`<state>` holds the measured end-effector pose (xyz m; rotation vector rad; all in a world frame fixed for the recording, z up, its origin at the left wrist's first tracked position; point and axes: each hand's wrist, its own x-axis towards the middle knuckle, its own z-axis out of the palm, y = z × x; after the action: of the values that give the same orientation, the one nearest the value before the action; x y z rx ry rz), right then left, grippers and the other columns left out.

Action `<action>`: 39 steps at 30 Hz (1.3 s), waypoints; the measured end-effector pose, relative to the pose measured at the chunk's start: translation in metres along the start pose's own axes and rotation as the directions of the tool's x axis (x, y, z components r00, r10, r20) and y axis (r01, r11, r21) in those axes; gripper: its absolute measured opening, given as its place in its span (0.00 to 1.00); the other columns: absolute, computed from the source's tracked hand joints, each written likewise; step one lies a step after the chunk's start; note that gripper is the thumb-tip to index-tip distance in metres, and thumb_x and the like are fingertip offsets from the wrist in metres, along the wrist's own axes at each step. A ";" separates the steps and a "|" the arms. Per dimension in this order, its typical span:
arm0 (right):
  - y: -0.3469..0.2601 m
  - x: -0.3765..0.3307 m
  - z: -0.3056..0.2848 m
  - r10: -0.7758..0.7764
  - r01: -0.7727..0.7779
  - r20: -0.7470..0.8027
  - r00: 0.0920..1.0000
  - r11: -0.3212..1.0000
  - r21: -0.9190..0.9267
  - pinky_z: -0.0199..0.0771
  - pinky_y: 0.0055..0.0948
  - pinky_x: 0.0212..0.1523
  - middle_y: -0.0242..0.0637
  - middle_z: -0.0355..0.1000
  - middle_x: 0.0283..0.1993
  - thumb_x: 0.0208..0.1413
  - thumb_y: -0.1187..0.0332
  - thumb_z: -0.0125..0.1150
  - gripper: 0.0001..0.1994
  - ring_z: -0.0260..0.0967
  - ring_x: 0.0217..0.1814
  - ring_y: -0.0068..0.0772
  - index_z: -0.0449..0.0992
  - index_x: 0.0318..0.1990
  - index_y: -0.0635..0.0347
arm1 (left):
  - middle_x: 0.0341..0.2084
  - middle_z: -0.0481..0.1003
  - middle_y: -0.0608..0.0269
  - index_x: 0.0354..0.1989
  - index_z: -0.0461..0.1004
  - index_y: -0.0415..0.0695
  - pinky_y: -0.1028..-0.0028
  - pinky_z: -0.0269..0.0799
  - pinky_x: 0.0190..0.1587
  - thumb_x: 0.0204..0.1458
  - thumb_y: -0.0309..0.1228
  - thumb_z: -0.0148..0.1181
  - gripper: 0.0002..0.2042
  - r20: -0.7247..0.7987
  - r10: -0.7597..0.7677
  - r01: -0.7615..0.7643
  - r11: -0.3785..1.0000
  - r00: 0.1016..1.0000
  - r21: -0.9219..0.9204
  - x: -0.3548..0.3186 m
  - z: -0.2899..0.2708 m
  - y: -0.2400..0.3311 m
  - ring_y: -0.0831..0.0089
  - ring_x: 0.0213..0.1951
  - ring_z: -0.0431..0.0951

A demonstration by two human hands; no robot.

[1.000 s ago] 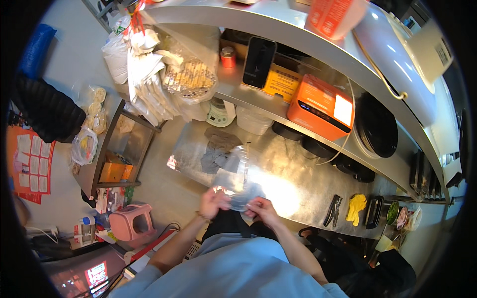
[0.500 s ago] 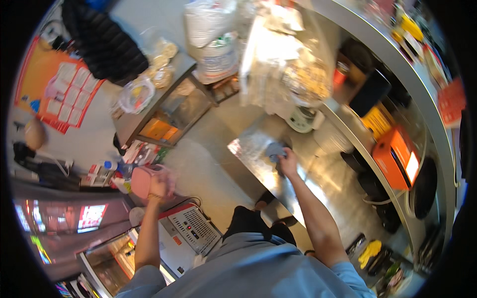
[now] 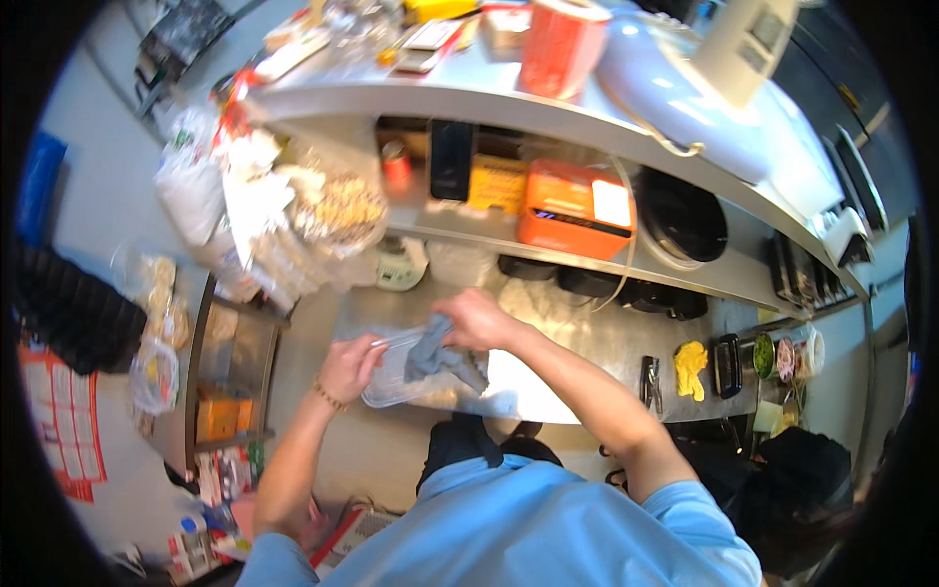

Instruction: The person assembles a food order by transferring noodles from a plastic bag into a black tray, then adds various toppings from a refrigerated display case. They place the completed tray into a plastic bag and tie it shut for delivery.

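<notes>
The left hand (image 3: pixel 349 367) grips the left edge of a clear plastic container (image 3: pixel 396 370) that rests on the steel table (image 3: pixel 587 338), close to its front edge. The right hand (image 3: pixel 476 320) is closed around a grey cloth (image 3: pixel 440 357), pressing it into the container just beside the left hand.

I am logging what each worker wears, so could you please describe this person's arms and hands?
Both forearms are bare. The left hand has a thin beaded bracelet at the wrist; the right hand shows no jewellery. A light blue short-sleeved shirt covers the upper arms.
</notes>
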<state>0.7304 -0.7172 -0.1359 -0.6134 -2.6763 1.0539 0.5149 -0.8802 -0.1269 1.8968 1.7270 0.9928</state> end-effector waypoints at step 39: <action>0.033 -0.232 -0.034 0.612 -0.227 -0.360 0.704 0.674 0.703 0.73 0.28 0.45 0.36 0.79 0.38 0.42 0.75 0.66 0.13 0.75 0.42 0.26 0.78 0.39 0.63 | 0.22 0.79 0.55 0.32 0.76 0.35 0.80 0.70 0.17 0.64 0.40 0.50 0.19 0.177 -0.376 0.388 0.617 0.910 -0.685 0.056 0.190 0.138 0.75 0.17 0.77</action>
<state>0.9595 -0.7787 -0.1419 -1.2335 -1.5321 1.4667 0.7474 -0.8160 -0.1450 0.9757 1.3477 1.2200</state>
